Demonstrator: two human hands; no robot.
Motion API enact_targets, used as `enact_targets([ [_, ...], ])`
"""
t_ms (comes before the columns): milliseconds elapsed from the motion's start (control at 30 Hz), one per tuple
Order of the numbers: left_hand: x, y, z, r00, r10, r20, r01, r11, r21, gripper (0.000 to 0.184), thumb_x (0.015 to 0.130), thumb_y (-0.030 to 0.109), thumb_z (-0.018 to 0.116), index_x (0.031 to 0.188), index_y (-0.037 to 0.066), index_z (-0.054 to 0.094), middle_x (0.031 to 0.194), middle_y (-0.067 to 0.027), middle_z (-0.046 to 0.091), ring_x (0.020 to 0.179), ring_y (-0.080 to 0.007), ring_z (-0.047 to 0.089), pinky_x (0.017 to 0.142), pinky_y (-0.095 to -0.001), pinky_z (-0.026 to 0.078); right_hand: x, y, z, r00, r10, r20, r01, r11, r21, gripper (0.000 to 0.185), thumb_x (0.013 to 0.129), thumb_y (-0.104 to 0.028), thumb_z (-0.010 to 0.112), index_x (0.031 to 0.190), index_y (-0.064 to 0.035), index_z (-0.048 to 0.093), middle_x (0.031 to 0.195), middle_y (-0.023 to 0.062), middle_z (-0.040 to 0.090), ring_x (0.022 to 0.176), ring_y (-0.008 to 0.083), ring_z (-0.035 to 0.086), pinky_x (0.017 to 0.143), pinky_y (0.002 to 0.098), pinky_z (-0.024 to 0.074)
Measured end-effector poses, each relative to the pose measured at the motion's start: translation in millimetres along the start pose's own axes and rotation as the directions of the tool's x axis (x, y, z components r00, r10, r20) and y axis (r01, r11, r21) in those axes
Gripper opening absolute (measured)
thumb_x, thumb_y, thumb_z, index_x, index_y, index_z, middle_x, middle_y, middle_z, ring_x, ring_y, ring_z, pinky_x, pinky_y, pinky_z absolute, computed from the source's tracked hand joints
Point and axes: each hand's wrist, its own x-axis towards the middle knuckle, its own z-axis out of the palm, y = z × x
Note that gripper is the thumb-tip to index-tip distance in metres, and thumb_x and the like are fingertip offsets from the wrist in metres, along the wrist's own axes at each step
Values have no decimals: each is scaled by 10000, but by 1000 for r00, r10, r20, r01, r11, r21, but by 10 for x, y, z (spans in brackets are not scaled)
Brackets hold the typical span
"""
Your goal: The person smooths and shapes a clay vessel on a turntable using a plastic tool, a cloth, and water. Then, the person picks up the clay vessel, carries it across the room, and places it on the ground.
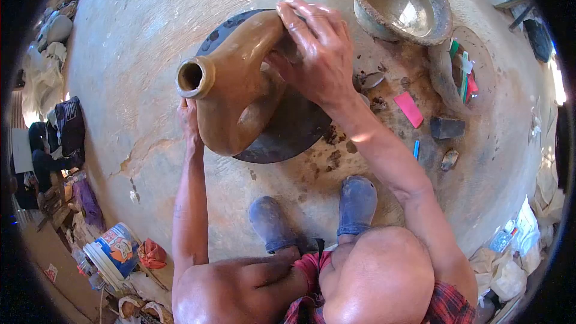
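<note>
Right hand (318, 45) held clay vessel (225, 111), half-curled | left hand (188, 117) was mostly hidden, grip indiscernible | mouth rim (207, 79) showed past disc's (291, 138) left edge | floor (132, 54) stretched leftward

"Where's the right hand (321, 51)?"
"At the clay vessel's (225, 111) far right end, fingers curved over it, thumb underneath, forearm (384, 144) slanting in."
"And the left hand (188, 117)?"
"Against its left side, mostly hidden behind it, left arm (191, 204) nearly straight."

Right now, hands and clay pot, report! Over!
Clay pot on dark disc. Right hand against it; left hand beside it, partly hidden. Basin stands apart.
</note>
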Motion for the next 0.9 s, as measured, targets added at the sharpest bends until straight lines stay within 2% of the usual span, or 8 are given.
enact_targets([
  [333,-24,-4,-34,1000,0,3,0,1000,8,433,1107,375,504,1143,6,728,1012,-122,755,918,-180,674,798,-375,524,-368,-55,378,886,463,12,-442,839,316,665,716,-178,910,1302,28,673,1244,204,722,1159,375,685,998,417,544],
  [433,-25,8,-36,1000,1,2,-1,1000,10,433,1107,376,503,1147,5,725,1019,-124,753,923,-182,673,801,-376,523,-327,-41,365,776,598,200,-624,686,375,714,718,-335,910,1277,39,669,1241,204,713,1147,378,672,988,458,522],
  [500,-21,1,-41,1000,4,0,-4,1000,9,434,1107,376,502,1150,5,723,1023,-125,751,927,-183,673,804,-377,523,-254,-23,279,945,323,-43,-314,938,149,649,735,-314,872,1282,-14,693,1257,160,717,1176,324,668,1004,457,503],
  [533,-27,0,-45,1000,4,0,-4,1000,9,434,1107,376,502,1152,4,722,1025,-125,750,929,-184,672,805,-377,523,-197,-6,244,944,327,-43,-317,937,148,649,735,-314,872,1282,-14,693,1257,160,717,1176,324,668,1004,457,503],
  [600,-25,-4,-43,1000,4,1,-4,1000,9,434,1107,376,501,1155,4,719,1030,-126,749,933,-185,671,807,-378,523,-63,66,175,974,-159,-158,153,987,-54,579,750,-294,814,1281,-82,714,1263,95,721,1202,262,654,1026,447,470],
  [700,-17,3,-32,1000,8,5,-8,1000,8,435,1107,377,500,1159,3,716,1036,-127,746,938,-188,670,811,-378,523,73,128,71,941,-314,-128,317,948,5,533,774,-287,846,1260,-96,735,1264,63,732,1190,258,672,1002,390,472],
  [833,-10,1,-30,1000,10,1,-10,1000,8,436,1107,377,499,1165,2,712,1045,-129,743,946,-190,669,815,-380,522,28,143,98,956,-285,-63,287,958,16,574,742,-262,800,1293,-131,708,1290,56,714,1236,246,634,1035,440,458],
  [900,-16,4,-17,1000,12,-4,-12,1000,8,436,1108,377,499,1168,1,710,1049,-130,742,949,-192,668,817,-380,522,-71,71,157,998,-25,-52,34,982,184,611,735,-198,835,1322,-113,687,1292,67,713,1238,268,635,1030,442,473],
])
